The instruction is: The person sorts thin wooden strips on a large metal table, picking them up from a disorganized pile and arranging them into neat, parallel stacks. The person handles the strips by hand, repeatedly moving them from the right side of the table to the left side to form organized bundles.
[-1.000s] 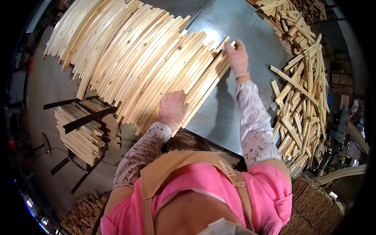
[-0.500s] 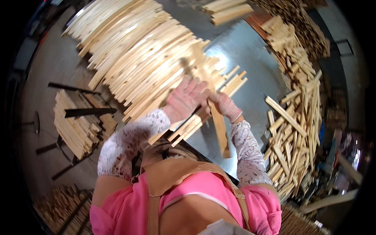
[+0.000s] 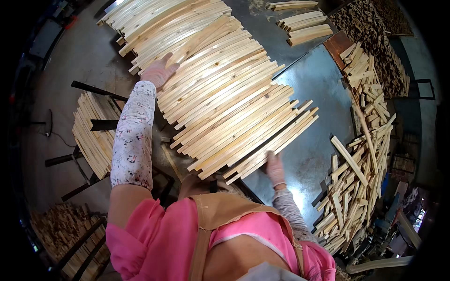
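Pale yellow strips (image 3: 220, 89), floral-patterned white sleeve (image 3: 132, 136)

1. Metal table (image 3: 323, 117): brightly lit; white glare is reflected at its near end.
2. Wooden strips (image 3: 225, 93) on the table: strongly lit, clearly rendered.
3. Right hand (image 3: 275, 171) over the table: slightly blurred, fingertips shaded.
4. Margins around the table: dimmed, lens-bent, blackened outermost.

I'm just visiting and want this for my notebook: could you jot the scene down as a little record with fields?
Left hand: at the near end of a wider board lying over the strips; grip unclear
Right hand: beside the outermost strip on the right, blurred
Main material: pale wooden strips, laid side by side
Surface: grey metal table
Right side: jumbled pile of sticks
Left side: stacked strips among dark bars
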`<state>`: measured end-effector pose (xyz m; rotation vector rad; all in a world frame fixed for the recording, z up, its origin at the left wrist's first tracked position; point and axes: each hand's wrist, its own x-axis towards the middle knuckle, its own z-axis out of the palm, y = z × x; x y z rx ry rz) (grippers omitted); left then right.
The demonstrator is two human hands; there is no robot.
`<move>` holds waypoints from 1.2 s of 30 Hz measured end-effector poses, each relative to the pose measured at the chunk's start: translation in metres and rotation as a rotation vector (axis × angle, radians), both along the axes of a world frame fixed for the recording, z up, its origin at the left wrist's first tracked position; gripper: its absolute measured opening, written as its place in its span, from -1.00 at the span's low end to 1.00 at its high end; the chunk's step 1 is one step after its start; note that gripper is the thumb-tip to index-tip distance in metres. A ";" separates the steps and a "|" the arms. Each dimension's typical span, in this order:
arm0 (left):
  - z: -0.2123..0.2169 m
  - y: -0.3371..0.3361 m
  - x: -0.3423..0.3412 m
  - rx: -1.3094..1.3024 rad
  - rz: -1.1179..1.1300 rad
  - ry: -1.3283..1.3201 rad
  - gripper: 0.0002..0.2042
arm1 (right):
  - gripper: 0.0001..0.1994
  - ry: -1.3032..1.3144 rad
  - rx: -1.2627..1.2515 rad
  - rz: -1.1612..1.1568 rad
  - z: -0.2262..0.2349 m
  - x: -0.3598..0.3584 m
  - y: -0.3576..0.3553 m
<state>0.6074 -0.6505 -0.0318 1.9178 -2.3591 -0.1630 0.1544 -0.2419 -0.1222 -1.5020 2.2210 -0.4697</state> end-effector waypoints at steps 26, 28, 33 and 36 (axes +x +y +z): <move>0.034 0.227 0.286 -0.468 1.167 0.242 -0.26 | -0.20 -0.329 0.228 -0.344 0.010 0.037 -0.041; 0.018 0.242 0.342 -0.384 1.311 0.419 -0.27 | -0.27 0.084 0.567 -0.140 0.025 0.047 -0.056; -0.060 0.286 0.445 -0.036 1.708 0.274 -0.31 | -0.30 0.127 0.781 0.060 0.051 0.137 -0.103; -0.122 0.325 0.505 0.113 1.785 0.177 -0.22 | -0.30 -0.272 0.755 -0.011 0.018 0.193 -0.139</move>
